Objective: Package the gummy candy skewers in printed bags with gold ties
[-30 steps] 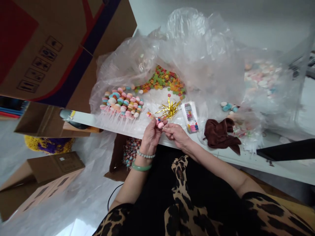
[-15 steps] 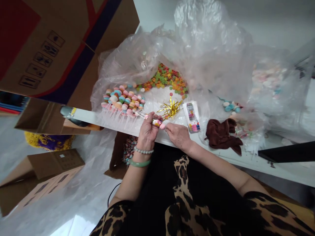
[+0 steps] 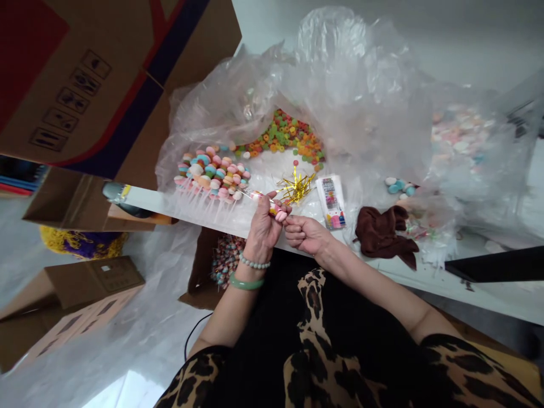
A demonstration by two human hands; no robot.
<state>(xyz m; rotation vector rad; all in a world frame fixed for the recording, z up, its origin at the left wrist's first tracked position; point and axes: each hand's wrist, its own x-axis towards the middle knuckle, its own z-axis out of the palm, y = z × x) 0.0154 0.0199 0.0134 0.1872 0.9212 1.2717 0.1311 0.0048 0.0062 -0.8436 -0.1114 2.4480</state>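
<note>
Left hand [image 3: 264, 229]: curled, pinching a thin clear plastic stick [image 3: 250, 194] threaded with glossy pastel candy discs [image 3: 277, 213]
Stick: slants up-left, above the table [image 3: 182, 208] edge
Right hand [image 3: 306, 235]: fingers curled, tips at the candy; grip hidden
Around: crinkled clear plastic bag [image 3: 340, 73], gold twist ties [image 3: 296, 188], gummy rings [image 3: 283, 136]

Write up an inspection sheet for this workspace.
Surface: white table, partly under a clear plastic bag.
Job's things: candy stick with pink candy at its end.
Clutter: gold ties, candy skewers, gummy rings, printed packet, brown cloth.
Hands: left hand holds the stick; right hand, curled, is beside the candy.
Cables: black cable beside the left arm.
Surroundings: cardboard boxes, more candy in a box below the table's edge.
</note>
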